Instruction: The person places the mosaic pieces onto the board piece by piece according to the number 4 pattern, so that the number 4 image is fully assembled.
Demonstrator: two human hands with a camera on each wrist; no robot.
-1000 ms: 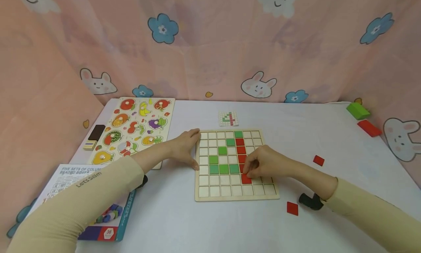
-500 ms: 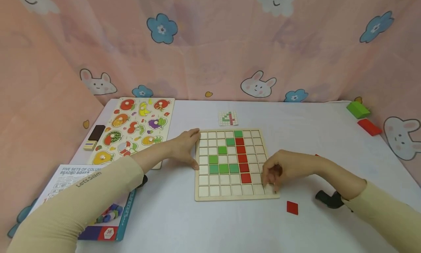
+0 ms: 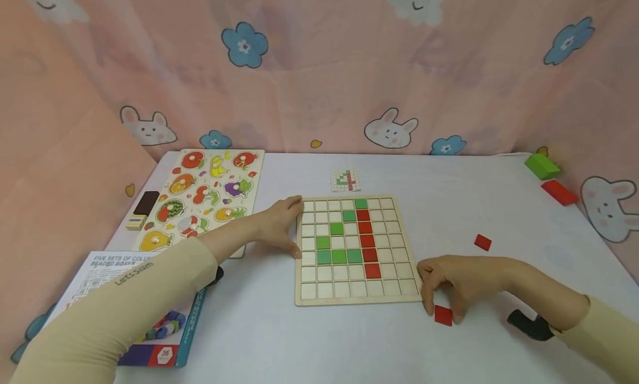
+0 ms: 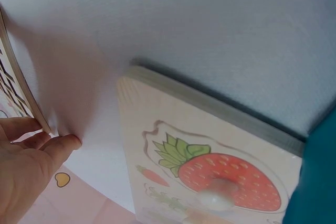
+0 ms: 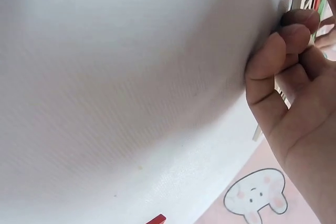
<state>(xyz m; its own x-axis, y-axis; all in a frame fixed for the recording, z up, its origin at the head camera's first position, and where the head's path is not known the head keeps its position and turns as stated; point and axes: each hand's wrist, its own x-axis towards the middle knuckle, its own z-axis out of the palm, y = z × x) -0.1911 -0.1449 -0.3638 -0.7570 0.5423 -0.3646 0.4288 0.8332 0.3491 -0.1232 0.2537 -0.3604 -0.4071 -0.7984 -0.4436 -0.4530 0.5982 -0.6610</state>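
Observation:
A square wooden grid board lies flat on the white tabletop. Green tiles form a diagonal and a short row in it, with a column of red tiles to their right. My left hand rests at the board's left edge, thumb and fingers spread along it; the left wrist view shows its fingertips at the rim. Off the board's lower right corner, my right hand reaches down with thumb and forefinger on either side of a loose red tile. The right wrist view does not show that tile.
Another red tile lies farther right. A small pattern card sits behind the board. To the left are a fruit knob puzzle and a book-like box. Green and red blocks stand at the far right.
My right hand has let go of a red tile at the bottom of the red column and moved right and toward me, to the loose tile. The left hand has stayed put.

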